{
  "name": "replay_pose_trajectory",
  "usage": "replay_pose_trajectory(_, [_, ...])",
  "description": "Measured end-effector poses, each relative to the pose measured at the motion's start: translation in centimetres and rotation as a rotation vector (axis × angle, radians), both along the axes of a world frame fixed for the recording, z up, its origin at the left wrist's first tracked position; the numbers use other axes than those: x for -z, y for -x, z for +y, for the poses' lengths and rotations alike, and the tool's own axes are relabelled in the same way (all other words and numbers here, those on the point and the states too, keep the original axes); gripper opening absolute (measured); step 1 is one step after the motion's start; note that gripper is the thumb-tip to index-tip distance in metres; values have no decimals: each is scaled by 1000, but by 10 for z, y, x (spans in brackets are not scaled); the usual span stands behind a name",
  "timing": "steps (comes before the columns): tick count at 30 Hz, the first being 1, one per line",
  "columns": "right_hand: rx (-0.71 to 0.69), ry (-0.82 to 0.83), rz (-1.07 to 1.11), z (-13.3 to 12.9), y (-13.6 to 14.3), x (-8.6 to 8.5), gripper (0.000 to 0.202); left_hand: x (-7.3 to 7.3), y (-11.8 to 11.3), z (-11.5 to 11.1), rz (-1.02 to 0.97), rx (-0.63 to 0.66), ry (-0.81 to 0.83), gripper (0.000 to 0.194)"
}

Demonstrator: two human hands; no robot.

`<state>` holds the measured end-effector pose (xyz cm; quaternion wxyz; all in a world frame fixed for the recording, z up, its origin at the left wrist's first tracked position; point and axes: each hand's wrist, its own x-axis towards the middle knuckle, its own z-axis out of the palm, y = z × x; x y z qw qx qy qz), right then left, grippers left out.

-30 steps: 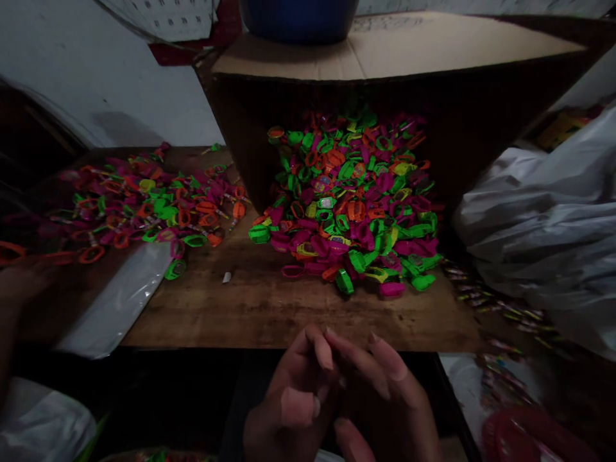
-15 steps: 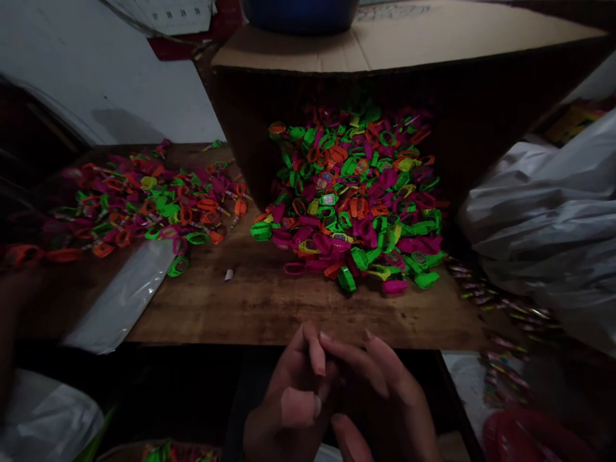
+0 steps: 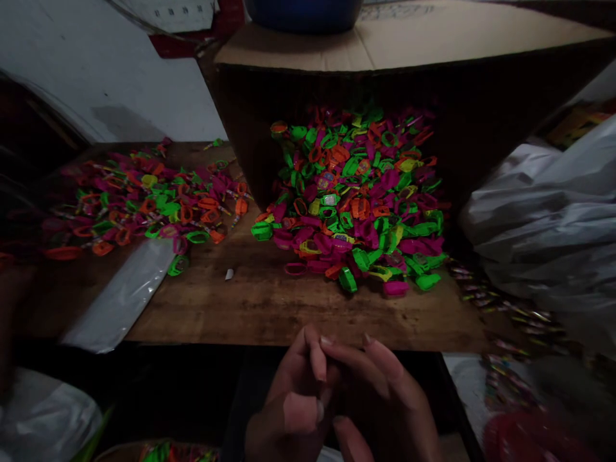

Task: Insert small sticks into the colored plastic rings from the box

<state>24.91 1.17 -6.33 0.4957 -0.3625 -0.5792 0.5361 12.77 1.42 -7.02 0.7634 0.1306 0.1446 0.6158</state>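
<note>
My left hand [image 3: 289, 410] and my right hand [image 3: 399, 391] meet at the fingertips below the table's front edge. The left fingers curl loosely, with the thumb apart; pale coverings wrap its thumb and a finger. My right fingers are bent and spread, thumb apart from them. No object shows between the hands, though the palms are in deep shade. Beyond them, plastic toy watches [image 3: 356, 205] in green, pink, orange and yellow spill out of a cardboard box [image 3: 298, 54] lying on its side on the wooden table [image 3: 192, 314].
Left lie more toy watches [image 3: 158, 199] with wrapped candies attached, and a stack of clear plastic bags [image 3: 120, 295]. Another person's blurred hand [image 3: 12, 289] shows at the left edge. Right are a white plastic sack [image 3: 539, 212] and wrapped candies [image 3: 510, 314]. A blue container [image 3: 303, 13] stands on the box.
The other person's hand at the left edge has shifted away from the orange toy watch. My own hands keep nearly the same pose; the view has moved very slightly.
</note>
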Motion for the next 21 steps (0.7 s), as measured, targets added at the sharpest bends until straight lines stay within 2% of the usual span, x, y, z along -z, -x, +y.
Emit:
replay_pose_trajectory(4, [5, 1, 13, 0, 1, -3, 52, 5, 1, 1, 25, 21, -66, 27])
replay_pose_trajectory(8, [23, -4, 23, 0, 5, -8, 49, -1, -4, 1, -16, -30, 26, 26])
replay_pose_trajectory(11, [38, -7, 21, 2, 7, -11, 48, -6, -7, 3, -40, -38, 37, 25])
replay_pose_trajectory(15, [38, -1, 41, 5, 8, -10, 48, -5, -5, 3, -33, -45, 55, 23])
replay_pose_trajectory(21, [-4, -19, 29, 5, 10, -6, 46, -2, -3, -1, -20, -139, 110, 20])
